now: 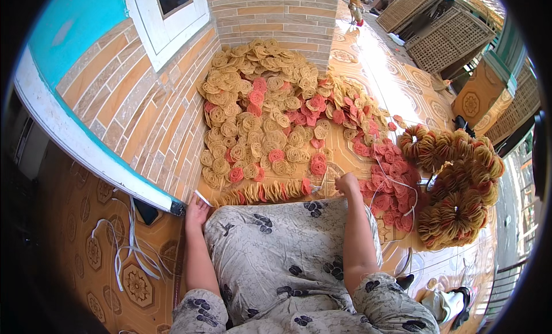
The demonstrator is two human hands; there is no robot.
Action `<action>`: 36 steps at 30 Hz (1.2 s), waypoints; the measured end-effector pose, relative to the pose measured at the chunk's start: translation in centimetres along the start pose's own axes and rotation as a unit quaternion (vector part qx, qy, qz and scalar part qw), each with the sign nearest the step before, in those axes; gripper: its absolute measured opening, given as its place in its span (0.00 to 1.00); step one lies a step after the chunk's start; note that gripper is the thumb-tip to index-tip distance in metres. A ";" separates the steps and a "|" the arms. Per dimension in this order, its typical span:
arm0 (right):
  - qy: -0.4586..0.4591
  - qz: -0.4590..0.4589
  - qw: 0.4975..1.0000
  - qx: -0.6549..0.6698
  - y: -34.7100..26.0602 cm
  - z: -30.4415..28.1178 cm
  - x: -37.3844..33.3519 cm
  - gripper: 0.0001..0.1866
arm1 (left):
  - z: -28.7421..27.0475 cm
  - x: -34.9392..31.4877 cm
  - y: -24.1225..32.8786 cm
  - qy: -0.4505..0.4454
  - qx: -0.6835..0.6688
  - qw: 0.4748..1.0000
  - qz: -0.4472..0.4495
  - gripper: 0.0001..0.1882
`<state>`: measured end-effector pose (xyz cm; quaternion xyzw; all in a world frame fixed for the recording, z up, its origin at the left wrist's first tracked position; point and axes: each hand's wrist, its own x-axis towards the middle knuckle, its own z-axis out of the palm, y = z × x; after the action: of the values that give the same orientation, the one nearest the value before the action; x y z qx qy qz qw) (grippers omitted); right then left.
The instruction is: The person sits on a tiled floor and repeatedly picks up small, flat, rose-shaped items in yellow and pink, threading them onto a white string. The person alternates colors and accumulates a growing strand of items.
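A row of yellow and red lacy discs, like dried crackers (264,192), lies threaded side by side in front of my lap. At its left end my left hand (196,212) is closed on a white strip (202,198). My right hand (347,184) is closed just past the row's right end, where a short whitish piece sticks out; what its fingers hold, if anything, is too small to make out. Beyond the row spreads a large pile of loose yellow discs (253,127) with red ones among them. A heap of red discs (394,184) lies right of my right hand.
Thick threaded bundles of discs (457,190) stand at the right. A thin white cord (397,180) loops over the red heap. White strips (135,250) lie on the tiled floor at left, beside a doorway. Brick-patterned walls (276,20) border the pile; a chicken (356,10) stands far off.
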<state>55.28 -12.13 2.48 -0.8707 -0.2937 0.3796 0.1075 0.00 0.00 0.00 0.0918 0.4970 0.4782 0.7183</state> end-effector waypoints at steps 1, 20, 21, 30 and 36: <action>0.113 -0.025 0.993 -0.006 -0.5 0.2 -1.8 0.23 | 0.8 -0.2 0.0 0.025 0.020 0.999 0.019 0.25; 0.063 -0.099 0.949 0.292 -2.5 2.9 -0.8 0.08 | -2.6 -2.0 -1.7 0.077 0.233 0.965 0.087 0.11; 0.045 -0.085 0.938 0.332 -2.5 2.7 -1.0 0.08 | -2.3 -1.9 -1.5 0.045 0.215 0.972 0.085 0.11; 0.077 -0.289 0.883 0.361 -4.4 2.1 -4.1 0.07 | 6.1 -1.4 0.6 0.006 0.146 0.986 0.074 0.11; 0.128 -0.440 0.815 0.353 -7.7 1.6 -8.7 0.05 | 17.8 -8.2 -0.9 -0.189 0.340 0.886 0.254 0.13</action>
<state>46.15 -11.11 9.76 -0.5912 -0.4749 0.2546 0.6001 14.42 -0.73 13.29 0.5422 0.4433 0.4194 0.5777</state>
